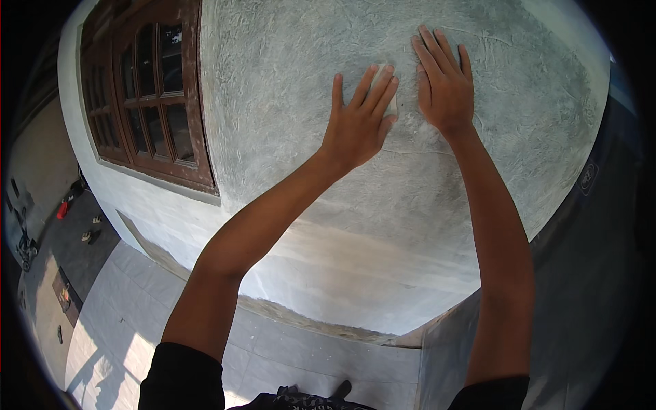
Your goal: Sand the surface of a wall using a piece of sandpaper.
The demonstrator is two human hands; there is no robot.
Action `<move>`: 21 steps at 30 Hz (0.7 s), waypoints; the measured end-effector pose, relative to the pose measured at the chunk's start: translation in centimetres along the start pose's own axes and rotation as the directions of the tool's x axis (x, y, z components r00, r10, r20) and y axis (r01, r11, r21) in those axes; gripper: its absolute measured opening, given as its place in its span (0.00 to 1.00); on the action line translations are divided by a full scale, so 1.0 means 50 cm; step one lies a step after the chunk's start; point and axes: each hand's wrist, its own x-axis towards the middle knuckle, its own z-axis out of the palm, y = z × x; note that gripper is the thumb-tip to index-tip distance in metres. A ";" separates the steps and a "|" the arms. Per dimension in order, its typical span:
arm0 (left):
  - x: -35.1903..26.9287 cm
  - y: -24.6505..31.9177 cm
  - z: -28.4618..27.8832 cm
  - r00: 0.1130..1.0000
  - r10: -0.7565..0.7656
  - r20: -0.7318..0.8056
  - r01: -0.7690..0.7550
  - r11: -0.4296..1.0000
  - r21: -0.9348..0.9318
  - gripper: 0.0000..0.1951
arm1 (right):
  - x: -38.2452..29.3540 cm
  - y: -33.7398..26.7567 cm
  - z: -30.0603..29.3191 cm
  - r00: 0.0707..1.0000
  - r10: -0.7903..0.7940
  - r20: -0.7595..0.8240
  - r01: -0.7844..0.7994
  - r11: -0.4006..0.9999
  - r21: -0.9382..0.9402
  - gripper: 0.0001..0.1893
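A grey plastered wall [277,87] with a rough, trowel-marked surface stands before me. My left hand [361,115] lies flat on a small pale sheet [393,106], pressing it against the wall. The sheet looks like sandpaper, but its working face is hidden and my fingers cover most of it. To its right, my right hand [447,84] rests palm-down on the bare plaster, holding nothing, with its fingers slightly apart. Thin raised lines run across the plaster around both hands.
A brown wooden window [154,102] with glass panes is set in the wall at left. Grey floor tiles [287,343] meet the wall's rough lower edge. Far left are sandals [86,236], a red object [62,209] and a wheeled thing [25,246]. Dark panelling [574,307] borders the right.
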 end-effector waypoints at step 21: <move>0.060 -0.052 -0.004 0.990 0.110 -0.092 -0.112 0.994 -0.012 0.32 | 0.001 0.007 -0.003 1.000 -0.008 -0.003 0.007 1.000 -0.025 0.23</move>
